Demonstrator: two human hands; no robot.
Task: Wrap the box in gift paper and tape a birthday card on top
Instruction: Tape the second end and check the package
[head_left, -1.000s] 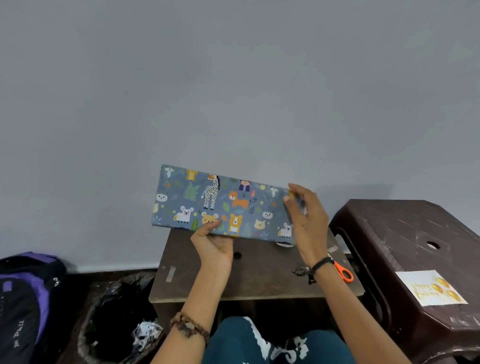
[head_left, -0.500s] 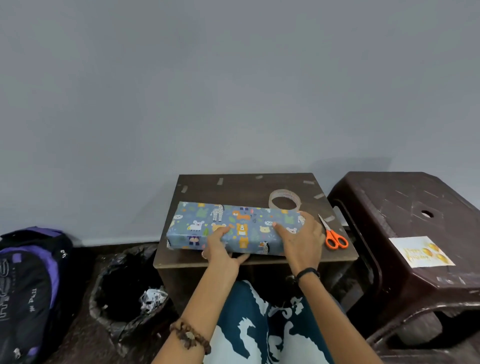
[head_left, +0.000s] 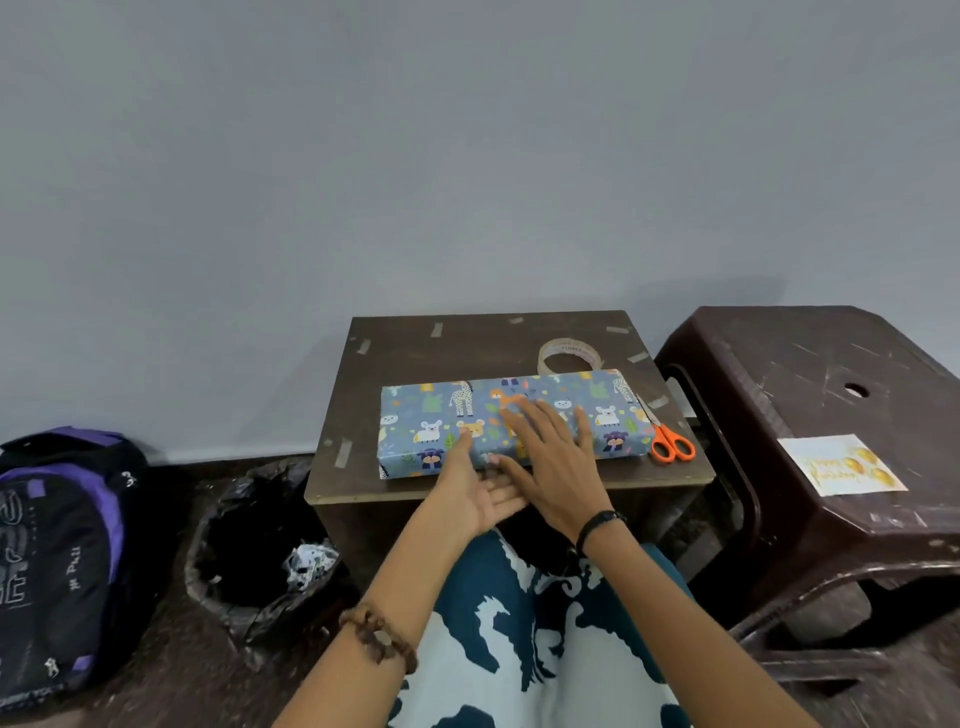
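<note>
Closest to the camera is the person's lap, in blue and white cloth. The left hand (head_left: 480, 486) is just in front of the near side of the wrapped box (head_left: 511, 421), palm turned up, fingers out straight and holding nothing; its thumb tip touches the top of the box. The right hand (head_left: 550, 457) lies flat on top of the box with its fingers spread and straight, pressing down, and it partly covers the left hand's fingers.

The box is all covered in blue paper with little animals on it. It lies flat near the front of the small brown table (head_left: 467, 343). Orange scissors (head_left: 670, 441) lie on the table just beside the box's right end. A roll of clear tape (head_left: 569, 355) sits just behind the box.

To the right is a dark plastic stool (head_left: 810, 384), and the birthday card (head_left: 841, 465) lies flat on it, well apart from the box. To the left, on the floor, are a black bin (head_left: 254, 551) and a black and purple backpack (head_left: 62, 545). A grey wall (head_left: 467, 156) is behind it all
</note>
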